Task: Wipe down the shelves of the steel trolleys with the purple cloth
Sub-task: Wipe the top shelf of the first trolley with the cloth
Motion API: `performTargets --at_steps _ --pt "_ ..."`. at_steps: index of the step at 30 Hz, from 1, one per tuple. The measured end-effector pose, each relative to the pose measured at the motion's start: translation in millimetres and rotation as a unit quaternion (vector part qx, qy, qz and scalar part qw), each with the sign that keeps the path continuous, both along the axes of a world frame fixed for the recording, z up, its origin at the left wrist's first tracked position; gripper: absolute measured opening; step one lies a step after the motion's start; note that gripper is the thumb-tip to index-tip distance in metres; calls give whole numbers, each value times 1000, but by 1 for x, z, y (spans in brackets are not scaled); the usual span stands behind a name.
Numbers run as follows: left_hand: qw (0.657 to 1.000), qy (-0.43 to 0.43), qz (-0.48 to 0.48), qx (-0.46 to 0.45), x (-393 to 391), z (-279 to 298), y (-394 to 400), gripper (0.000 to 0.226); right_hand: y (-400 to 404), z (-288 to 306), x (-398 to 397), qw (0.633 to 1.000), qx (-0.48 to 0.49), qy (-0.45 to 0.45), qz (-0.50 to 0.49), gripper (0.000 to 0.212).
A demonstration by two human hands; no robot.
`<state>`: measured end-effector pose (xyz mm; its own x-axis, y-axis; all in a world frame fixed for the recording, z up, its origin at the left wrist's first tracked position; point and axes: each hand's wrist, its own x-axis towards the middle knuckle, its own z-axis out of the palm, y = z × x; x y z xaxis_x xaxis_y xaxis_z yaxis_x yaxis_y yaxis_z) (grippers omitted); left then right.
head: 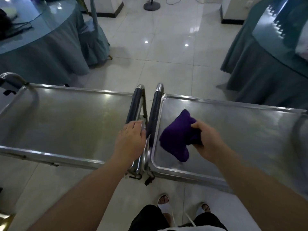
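Two steel trolleys stand side by side in front of me, their black-padded handles nearly touching in the middle. My right hand (205,139) grips a bunched purple cloth (176,139) over the top shelf of the right trolley (241,135), near that shelf's left end. The cloth hangs down and its lower end reaches the steel. My left hand (131,137) rests with fingers straight on the right end of the left trolley (66,120), by its handle (133,105).
Round tables draped in grey-green cloth stand at the far left (41,45) and far right (266,64), with a covered chair (93,40) beside the left one. Glossy white floor tiles lie beyond the trolleys. My sandalled feet (164,202) are just below the trolleys' near edges.
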<state>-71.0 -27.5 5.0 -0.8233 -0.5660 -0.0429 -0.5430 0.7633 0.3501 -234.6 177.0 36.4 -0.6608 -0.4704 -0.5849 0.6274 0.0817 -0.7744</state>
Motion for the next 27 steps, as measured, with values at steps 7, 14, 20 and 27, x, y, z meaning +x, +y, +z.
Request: performTargets --at_steps 7,14,20,27 --pt "999 -6 -39 -5 -54 -13 5 47 16 -20 -43 933 188 282 122 14" --pt "997 15 -67 -18 -95 -40 -2 44 -29 -124 14 702 269 533 389 44" --pt "995 -36 -90 -20 -119 -71 -11 54 -10 -205 103 670 269 484 495 57" --pt "994 -40 -83 -57 -155 -96 -23 66 -70 -230 92 705 380 489 346 70"
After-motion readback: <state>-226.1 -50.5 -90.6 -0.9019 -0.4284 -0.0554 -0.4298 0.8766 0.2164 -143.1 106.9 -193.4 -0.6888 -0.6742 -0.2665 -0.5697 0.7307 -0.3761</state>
